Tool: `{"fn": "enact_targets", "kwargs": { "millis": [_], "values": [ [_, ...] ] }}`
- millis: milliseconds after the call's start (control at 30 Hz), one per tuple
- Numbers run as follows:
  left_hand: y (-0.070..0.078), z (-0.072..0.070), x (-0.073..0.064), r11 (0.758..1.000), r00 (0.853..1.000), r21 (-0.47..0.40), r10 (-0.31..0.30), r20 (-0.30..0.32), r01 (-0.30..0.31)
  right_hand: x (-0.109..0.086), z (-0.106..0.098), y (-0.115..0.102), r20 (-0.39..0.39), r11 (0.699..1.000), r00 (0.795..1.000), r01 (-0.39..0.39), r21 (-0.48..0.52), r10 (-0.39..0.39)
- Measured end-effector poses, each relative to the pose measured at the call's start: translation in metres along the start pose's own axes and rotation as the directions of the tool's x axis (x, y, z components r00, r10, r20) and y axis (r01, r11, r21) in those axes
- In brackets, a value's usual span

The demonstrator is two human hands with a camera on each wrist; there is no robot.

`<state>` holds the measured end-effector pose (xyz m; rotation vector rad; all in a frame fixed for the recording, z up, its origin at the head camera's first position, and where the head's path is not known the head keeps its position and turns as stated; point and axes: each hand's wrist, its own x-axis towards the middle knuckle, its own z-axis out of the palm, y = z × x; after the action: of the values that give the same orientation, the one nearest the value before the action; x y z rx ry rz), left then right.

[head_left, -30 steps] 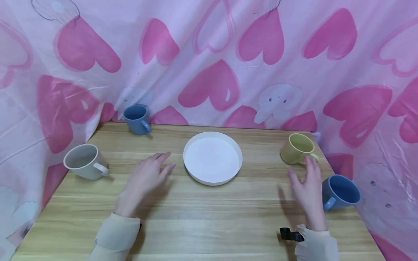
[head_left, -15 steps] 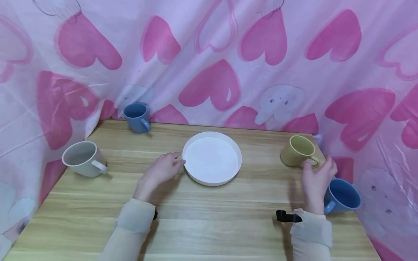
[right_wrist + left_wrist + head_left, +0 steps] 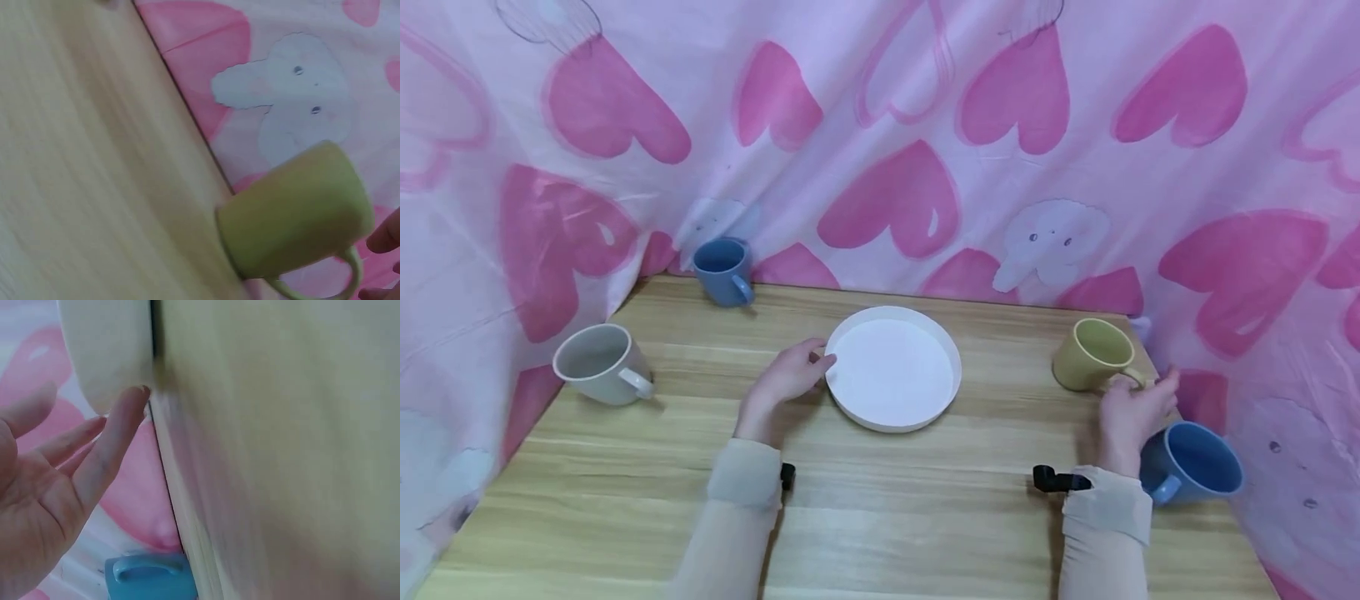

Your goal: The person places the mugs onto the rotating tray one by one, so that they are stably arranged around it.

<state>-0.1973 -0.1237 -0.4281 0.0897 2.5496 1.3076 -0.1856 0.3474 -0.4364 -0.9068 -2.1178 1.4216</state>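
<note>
A round white plate [image 3: 892, 371] with a low upright rim lies mid-table. My left hand [image 3: 786, 377] is at its left edge, thumb near the rim. In the left wrist view the fingers of this hand [image 3: 59, 487] are fairly straight, one fingertip at the plate's [image 3: 112, 350] side, thumb apart. At the right, a yellow mug [image 3: 1078, 367] stands upright. My right hand [image 3: 1127, 421] is by its handle, thumb and fingers spread. In the right wrist view fingertips [image 3: 386, 234] appear beside the mug's [image 3: 297, 215] handle, with a small gap.
A blue mug [image 3: 1198, 462] stands close to the right hand, near the table's right edge. A grey-white mug [image 3: 606, 367] is at the left, another blue mug [image 3: 722, 271] at the back left. Pink heart-patterned cloth [image 3: 891, 200] encloses the wooden table [image 3: 910, 517].
My left hand has moved right to the plate's left rim. My right hand has shifted slightly right and its fingers have spread beside the yellow mug's handle. The mugs and plate stay put.
</note>
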Motion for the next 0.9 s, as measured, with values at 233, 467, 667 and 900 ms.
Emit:
{"fn": "enact_targets", "kwargs": {
  "millis": [233, 467, 667, 900],
  "values": [
    [-0.001, -0.003, 0.008, 0.995, 0.999, -0.092, -0.048, -0.019, 0.046, 0.007, 0.012, 0.014, 0.005, 0.999, 1.000, -0.005, 0.043, 0.005],
    [-0.005, 0.004, 0.007, 0.986, 0.996, -0.144, -0.086, 0.006, 0.086, 0.016, 0.017, 0.029, -0.062, 0.986, 0.998, -0.012, 0.165, 0.023],
    [-0.009, 0.001, 0.002, 0.965, 0.994, -0.238, -0.112, 0.018, 0.113, 0.015, 0.023, 0.037, -0.107, 0.958, 0.993, -0.016, 0.286, 0.049],
    [-0.012, 0.005, 0.004, 0.958, 0.996, -0.275, -0.067, 0.063, 0.082, 0.019, 0.021, 0.036, -0.129, 0.897, 0.984, -0.053, 0.438, 0.121]
  ]
}}
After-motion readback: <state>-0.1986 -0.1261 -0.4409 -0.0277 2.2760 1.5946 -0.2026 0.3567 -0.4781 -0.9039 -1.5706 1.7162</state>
